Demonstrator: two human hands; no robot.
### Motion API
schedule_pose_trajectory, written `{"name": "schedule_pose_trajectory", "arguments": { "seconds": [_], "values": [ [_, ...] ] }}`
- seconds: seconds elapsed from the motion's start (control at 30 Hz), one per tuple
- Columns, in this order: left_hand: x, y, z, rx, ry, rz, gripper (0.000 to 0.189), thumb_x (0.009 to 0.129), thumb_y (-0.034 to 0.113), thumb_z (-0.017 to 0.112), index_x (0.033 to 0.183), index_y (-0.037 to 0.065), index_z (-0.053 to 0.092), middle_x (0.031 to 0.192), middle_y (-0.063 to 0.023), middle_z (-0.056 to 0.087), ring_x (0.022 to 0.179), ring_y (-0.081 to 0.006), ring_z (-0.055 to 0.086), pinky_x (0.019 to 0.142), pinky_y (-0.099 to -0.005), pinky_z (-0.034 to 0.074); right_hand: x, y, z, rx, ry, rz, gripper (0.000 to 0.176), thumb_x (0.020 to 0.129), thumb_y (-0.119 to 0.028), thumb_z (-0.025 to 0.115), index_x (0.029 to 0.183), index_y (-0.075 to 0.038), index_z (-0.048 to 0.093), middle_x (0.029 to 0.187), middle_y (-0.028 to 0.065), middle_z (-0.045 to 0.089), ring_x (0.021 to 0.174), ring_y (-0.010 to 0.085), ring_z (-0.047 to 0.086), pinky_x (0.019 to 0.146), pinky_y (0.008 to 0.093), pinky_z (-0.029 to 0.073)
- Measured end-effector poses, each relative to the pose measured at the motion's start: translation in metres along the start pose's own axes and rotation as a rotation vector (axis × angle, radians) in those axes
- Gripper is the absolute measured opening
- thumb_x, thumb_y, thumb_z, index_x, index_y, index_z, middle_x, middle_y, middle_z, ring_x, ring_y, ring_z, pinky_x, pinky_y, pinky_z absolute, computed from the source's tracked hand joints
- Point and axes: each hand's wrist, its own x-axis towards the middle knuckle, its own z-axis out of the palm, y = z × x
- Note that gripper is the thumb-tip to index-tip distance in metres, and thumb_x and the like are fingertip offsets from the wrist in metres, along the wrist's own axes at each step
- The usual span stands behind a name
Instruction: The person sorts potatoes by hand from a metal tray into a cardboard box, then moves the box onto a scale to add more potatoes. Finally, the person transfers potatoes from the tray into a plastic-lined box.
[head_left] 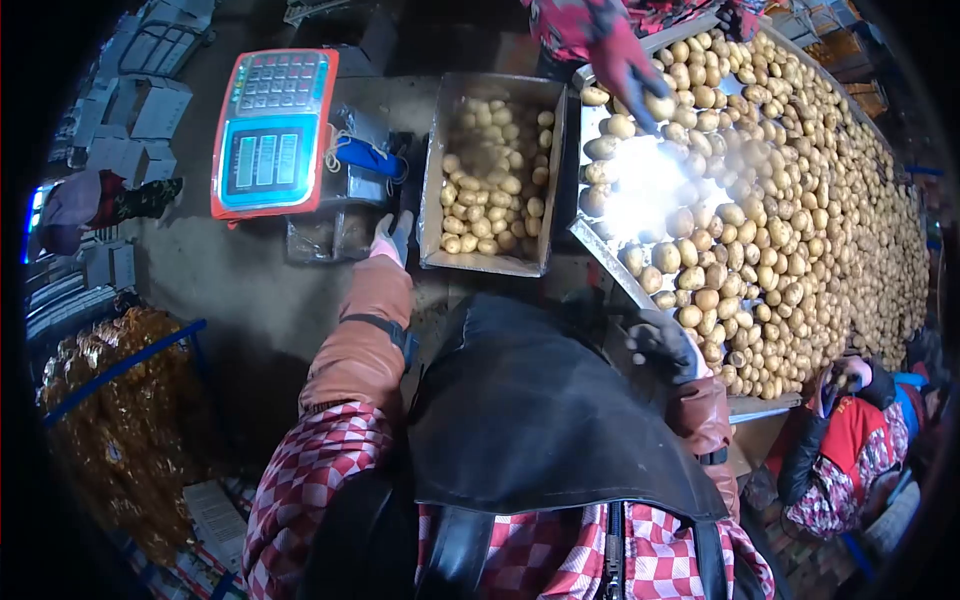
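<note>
My left hand (394,238), in a light glove, reaches to the left side of an open cardboard box (432,215) with potatoes (485,205) in it. Its fingers point away from me, and I see nothing held in them. Left of the box stands a red and blue digital scale (272,135). Gloved as well, my right hand (660,342) is beside the near left edge of a metal sorting table (612,262) heaped with potatoes (790,230). The fingers of that hand are dark and blurred, and whether they hold anything is unclear.
Across the table, a co-worker's gloved hand (625,75) reaches over the potatoes. Another person in red (850,440) is at the lower right. A person (85,208) is at the far left, near cartons (150,110). Netted sacks (120,430) lie at the lower left behind a blue rail.
</note>
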Motion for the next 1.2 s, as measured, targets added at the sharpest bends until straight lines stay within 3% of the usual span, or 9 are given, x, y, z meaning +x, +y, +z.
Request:
{"name": "schedule_pose_trajectory", "arguments": {
  "seconds": [0.17, 0.3, 0.43, 0.5, 0.53, 0.63, 0.87, 1.07, 1.2],
  "values": [
    [-0.015, -0.015, 0.027, -0.708, -0.403, -0.742, 0.066, 0.084, 0.048, 0.072, 0.134, 0.013, 0.050, 0.129, -0.0067, 0.058, 0.116, -0.0241, 0.055, 0.098, -0.0400, 0.046, 0.058, 0.016, 0.029, -0.203, -0.138, 0.239, 0.059, 0.094, -0.032, 0.063, 0.140, -0.001, 0.043, 0.118, 0.0151, 0.062, 0.098, 0.0223, 0.064, 0.074, 0.0337, 0.053],
    [-0.002, -0.065, 0.046, -0.819, -0.452, -0.474, 0.039, 0.087, 0.031, 0.073, 0.117, 0.011, 0.058, 0.090, -0.0026, 0.063, 0.071, -0.0134, 0.059, 0.054, -0.0263, 0.048, 0.116, 0.041, 0.037, -0.243, -0.080, 0.259, 0.054, 0.094, -0.030, 0.064, 0.139, -0.006, 0.046, 0.118, 0.0103, 0.060, 0.092, 0.0221, 0.062, 0.073, 0.0342, 0.051],
    [-0.042, -0.028, 0.029, -0.681, -0.237, -0.495, 0.028, 0.085, 0.014, 0.072, 0.110, 0.009, 0.061, 0.073, -0.0065, 0.062, 0.050, -0.0137, 0.052, 0.043, -0.0276, 0.038, 0.177, 0.068, 0.038, -0.302, 0.182, 0.263, 0.045, 0.093, -0.031, 0.064, 0.129, -0.006, 0.053, 0.106, 0.0091, 0.064, 0.087, 0.0212, 0.062, 0.069, 0.0377, 0.052],
    [-0.076, 0.036, 0.026, -0.853, -0.297, -0.662, 0.018, 0.087, 0.009, 0.068, 0.104, 0.005, 0.065, 0.076, -0.0069, 0.064, 0.051, -0.0152, 0.053, 0.046, -0.0271, 0.041, 0.209, 0.082, 0.039, -0.321, 0.258, 0.206, 0.042, 0.093, -0.030, 0.065, 0.126, -0.006, 0.055, 0.103, 0.0085, 0.064, 0.085, 0.0202, 0.062, 0.069, 0.0366, 0.051],
    [-0.096, 0.038, 0.035, -0.488, -0.410, -0.210, 0.029, 0.088, 0.017, 0.069, 0.112, 0.001, 0.064, 0.081, -0.0068, 0.065, 0.056, -0.0134, 0.055, 0.046, -0.0258, 0.040, 0.222, 0.086, 0.041, -0.335, 0.278, 0.167, 0.040, 0.093, -0.029, 0.065, 0.124, -0.006, 0.056, 0.101, 0.0082, 0.064, 0.084, 0.0197, 0.061, 0.069, 0.0361, 0.051],
    [-0.104, 0.070, 0.018, -0.501, -0.570, -0.157, 0.034, 0.089, 0.023, 0.069, 0.115, 0.002, 0.064, 0.084, -0.0078, 0.065, 0.056, -0.0129, 0.056, 0.045, -0.0244, 0.040, 0.257, 0.089, 0.054, -0.345, 0.302, 0.041, 0.035, 0.092, -0.028, 0.066, 0.119, -0.006, 0.058, 0.096, 0.0073, 0.065, 0.081, 0.0182, 0.061, 0.068, 0.0345, 0.051],
    [-0.066, 0.047, -0.012, -0.348, -0.031, -0.154, 0.056, 0.092, 0.035, 0.067, 0.136, 0.005, 0.050, 0.097, -0.0051, 0.064, 0.071, -0.0119, 0.058, 0.061, -0.0254, 0.047, 0.265, 0.128, 0.064, -0.302, 0.271, 0.095, 0.025, 0.090, -0.024, 0.069, 0.107, -0.007, 0.063, 0.085, 0.0052, 0.065, 0.075, 0.0146, 0.059, 0.067, 0.0308, 0.049],
    [-0.013, 0.130, 0.015, 0.231, -0.037, -0.090, 0.089, 0.080, 0.058, 0.071, 0.148, 0.014, 0.034, 0.135, -0.0235, 0.053, 0.128, -0.0409, 0.048, 0.107, -0.0469, 0.039, 0.264, 0.121, 0.091, -0.484, 0.449, 0.047, 0.017, 0.089, -0.021, 0.071, 0.097, -0.007, 0.067, 0.075, 0.0034, 0.066, 0.070, 0.0115, 0.058, 0.066, 0.0277, 0.049],
    [0.066, 0.111, 0.046, 0.128, -0.167, -0.067, 0.046, 0.088, 0.035, 0.066, 0.126, 0.009, 0.061, 0.112, -0.0149, 0.068, 0.105, -0.0257, 0.065, 0.090, -0.0360, 0.051, 0.257, 0.092, 0.113, -0.326, 0.095, -0.031, 0.014, 0.087, 0.001, 0.065, 0.097, -0.009, 0.068, 0.081, 0.0008, 0.068, 0.061, 0.0100, 0.055, 0.051, 0.0251, 0.040]
  ]
}}
